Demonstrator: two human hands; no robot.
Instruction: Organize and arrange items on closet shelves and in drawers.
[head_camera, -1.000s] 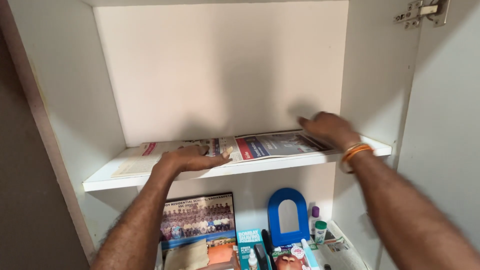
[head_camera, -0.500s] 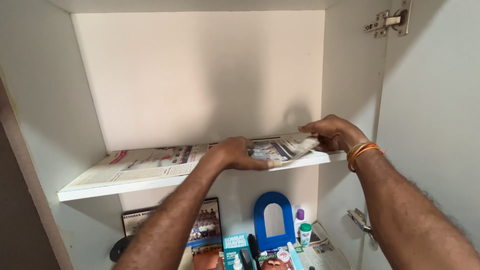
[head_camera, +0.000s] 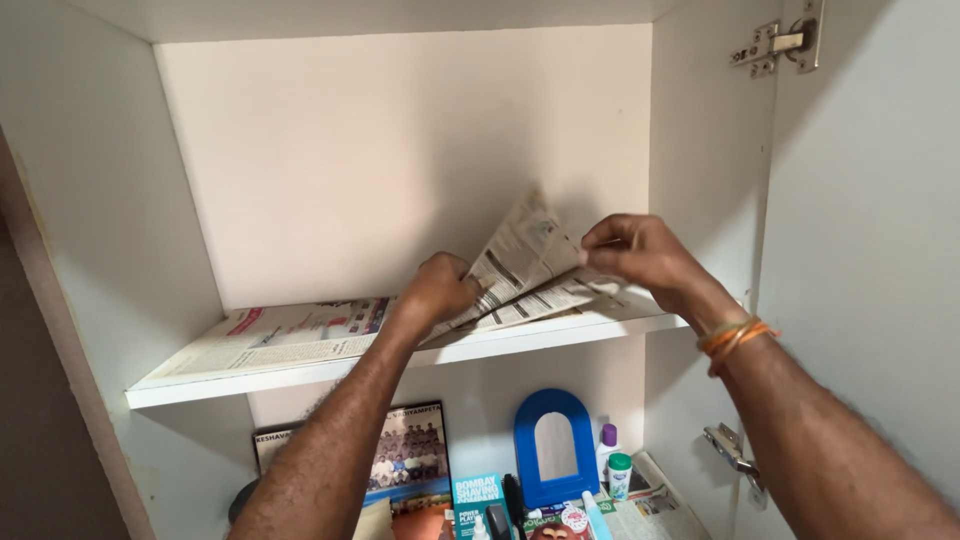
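A newspaper (head_camera: 300, 335) is laid as a liner on the shelf (head_camera: 400, 365) of an open white cupboard. Its left part lies flat on the shelf; its right part is lifted off the shelf and folded up toward the back wall.

The left hand (head_camera: 435, 292) is set above the middle of the shelf, fingers curled shut on the raised sheet at its lower fold. The right hand (head_camera: 640, 255) is above the right end of the shelf, fingers pinched closed on the upper right edge of the same sheet. A band (head_camera: 735, 337) of orange threads is worn on the right wrist.

Below the shelf are seen a blue arch-shaped frame (head_camera: 550, 445), a framed group photo (head_camera: 400, 455), a purple-capped bottle (head_camera: 607, 450), a green-capped bottle (head_camera: 620, 475) and a teal box (head_camera: 478, 495). A hinge (head_camera: 780, 45) is fixed above the shelf at upper right, another (head_camera: 735, 455) below the shelf on the door side.

Judged from the grip: the step in hand is lifting or refolding the right half of the paper. It is best done with both edges kept taut and moved together, so the thin sheet is not torn at the crease. The flat left part should be kept from being dragged along the shelf. The sheet should be kept clear of the side wall, where snagging is likely.
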